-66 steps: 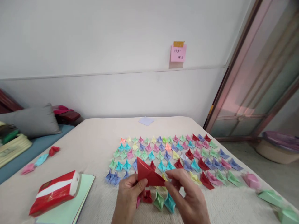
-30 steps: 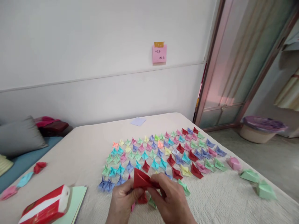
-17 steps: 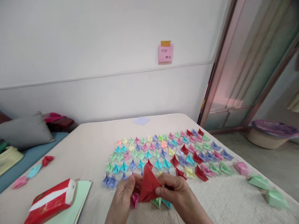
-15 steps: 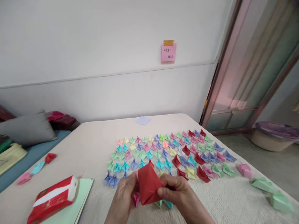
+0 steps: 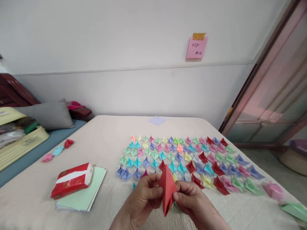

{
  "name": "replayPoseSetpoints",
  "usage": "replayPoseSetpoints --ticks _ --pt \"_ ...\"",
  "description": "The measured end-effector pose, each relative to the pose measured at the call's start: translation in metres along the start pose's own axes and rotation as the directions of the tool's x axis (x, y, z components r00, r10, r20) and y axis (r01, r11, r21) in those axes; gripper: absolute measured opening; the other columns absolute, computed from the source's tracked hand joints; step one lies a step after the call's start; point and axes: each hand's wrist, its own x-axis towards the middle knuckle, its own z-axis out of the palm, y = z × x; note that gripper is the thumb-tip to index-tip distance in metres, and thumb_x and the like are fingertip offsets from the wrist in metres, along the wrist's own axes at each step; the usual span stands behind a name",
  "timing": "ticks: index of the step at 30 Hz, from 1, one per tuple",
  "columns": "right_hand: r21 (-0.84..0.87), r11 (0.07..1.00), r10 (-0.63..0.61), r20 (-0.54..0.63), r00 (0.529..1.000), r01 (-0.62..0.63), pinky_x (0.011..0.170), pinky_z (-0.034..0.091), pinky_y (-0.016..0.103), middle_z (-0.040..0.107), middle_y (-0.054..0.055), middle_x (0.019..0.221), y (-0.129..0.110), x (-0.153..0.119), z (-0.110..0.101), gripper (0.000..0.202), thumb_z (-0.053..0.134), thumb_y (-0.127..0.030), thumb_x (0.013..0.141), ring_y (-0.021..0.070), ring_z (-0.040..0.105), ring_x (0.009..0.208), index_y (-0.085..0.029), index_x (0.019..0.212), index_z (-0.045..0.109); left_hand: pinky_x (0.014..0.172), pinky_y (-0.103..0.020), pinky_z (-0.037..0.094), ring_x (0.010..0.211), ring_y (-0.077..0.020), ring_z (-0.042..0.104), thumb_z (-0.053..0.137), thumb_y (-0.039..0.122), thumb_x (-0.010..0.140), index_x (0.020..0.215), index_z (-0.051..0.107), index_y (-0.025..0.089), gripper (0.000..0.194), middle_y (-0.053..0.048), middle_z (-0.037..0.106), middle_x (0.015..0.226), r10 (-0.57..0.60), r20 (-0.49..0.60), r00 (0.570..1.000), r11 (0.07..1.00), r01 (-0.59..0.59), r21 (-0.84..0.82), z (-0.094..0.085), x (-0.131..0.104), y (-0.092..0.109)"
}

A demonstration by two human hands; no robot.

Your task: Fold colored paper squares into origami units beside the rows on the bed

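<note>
Between my hands is a folded red paper piece [image 5: 167, 188], held upright above the table, narrow and pointed at top and bottom. My left hand [image 5: 146, 199] pinches its left side between thumb and fingers. On the right side, my right hand [image 5: 192, 198] grips the paper near its lower edge. Rows of small folded paper boats [image 5: 146, 162] in many colours lie on the cream tabletop [image 5: 112, 127] behind and beside my hands. Some of the nearest ones are partly hidden by my hands.
A red tissue pack [image 5: 72, 180] rests on green paper sheets [image 5: 97, 188] at the left. Three small folded pieces [image 5: 58, 150] lie farther left. A lilac sheet [image 5: 157, 120] is near the back edge, and a pink note [image 5: 197, 48] is on the wall.
The red paper has turned from its broad face to a narrower, slimmer view, with both hands still on it. The camera view has shifted left, so the table and wall appear farther right.
</note>
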Motion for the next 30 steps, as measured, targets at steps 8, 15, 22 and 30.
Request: replayPoseSetpoints --ticks 8,15,22,30 --pt "0.347 0.937 0.037 0.041 0.998 -0.049 0.041 0.015 0.018 0.035 -0.01 0.042 0.005 0.004 -0.008 0.016 0.08 -0.027 0.069 0.0017 0.016 0.038 -0.015 0.066 0.07 0.037 -0.013 0.02 0.04 0.0003 0.035 0.079 0.017 0.068 0.088 0.07 0.009 0.024 0.0 0.058 0.062 -0.086 0.036 0.996 0.946 0.093 -0.31 -0.009 0.004 0.0" --pt "0.293 0.956 0.024 -0.069 0.997 -0.003 0.046 0.03 0.015 0.059 -0.001 0.052 -0.002 0.002 -0.01 0.016 0.083 -0.023 0.064 0.0043 0.043 0.045 -0.012 0.063 0.07 0.042 -0.014 0.037 0.053 -0.0066 0.055 0.074 0.016 0.073 0.091 0.07 0.007 0.021 -0.005 0.065 0.071 -0.082 -0.058 0.995 0.961 0.063 -0.271 -0.007 0.003 -0.002" --pt "0.104 0.982 -0.146 -0.106 0.984 0.157 0.058 0.038 0.021 0.06 -0.001 0.06 -0.011 -0.003 -0.002 0.02 0.077 -0.025 0.07 0.0104 0.049 0.059 -0.016 0.058 0.064 0.055 -0.021 0.046 0.066 -0.0113 0.059 0.07 0.006 0.067 0.074 0.064 0.012 0.011 -0.005 0.065 0.09 0.08 -0.16 0.984 0.995 -0.087 -0.04 -0.001 0.002 0.001" --pt "-0.206 0.946 -0.312 -0.376 0.872 0.249 0.067 0.045 0.026 0.065 0.007 0.099 -0.003 0.005 0.005 0.025 0.071 -0.007 0.055 0.0228 0.059 0.094 -0.02 0.059 0.05 0.054 -0.021 0.045 0.067 -0.0128 0.059 0.069 0.006 0.065 0.089 0.058 0.021 0.03 -0.002 0.064 0.093 0.271 -0.316 0.909 0.944 -0.188 0.27 0.005 0.004 -0.002"
